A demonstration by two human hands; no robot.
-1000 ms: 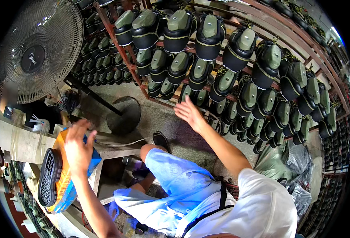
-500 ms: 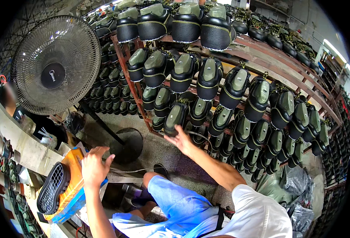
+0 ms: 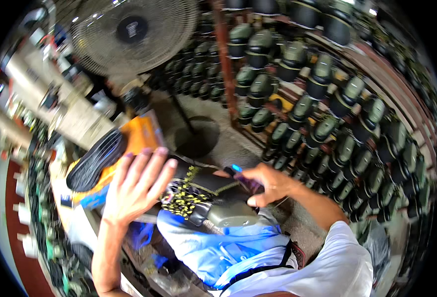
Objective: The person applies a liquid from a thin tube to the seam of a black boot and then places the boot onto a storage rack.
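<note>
A black shoe upper (image 3: 211, 180) with yellow stitching and black-and-yellow laces (image 3: 181, 204) is tilted sideways above my lap. It is fitted on a grey-green shoe last (image 3: 232, 216). My right hand (image 3: 273, 184) grips its right end between thumb and fingers; motion blurs the fingertips. My left hand (image 3: 142, 183) has its fingers outstretched, just left of the laces, with nothing visible in it. Beyond that hand, a black shoe sole (image 3: 97, 161) rests against an orange-and-blue box (image 3: 142, 136).
A rack (image 3: 226, 64) with rows of black shoes on green lasts stands ahead and to the right. A pedestal fan (image 3: 134, 29) is at the far left, its round base (image 3: 197, 137) on the floor. More shoes line the left side beside a pale machine (image 3: 82, 121).
My right hand has brought a shoe from the rack to above my lap. The view has swung left. My left hand's fingers have spread, and it is now beside the shoe.
</note>
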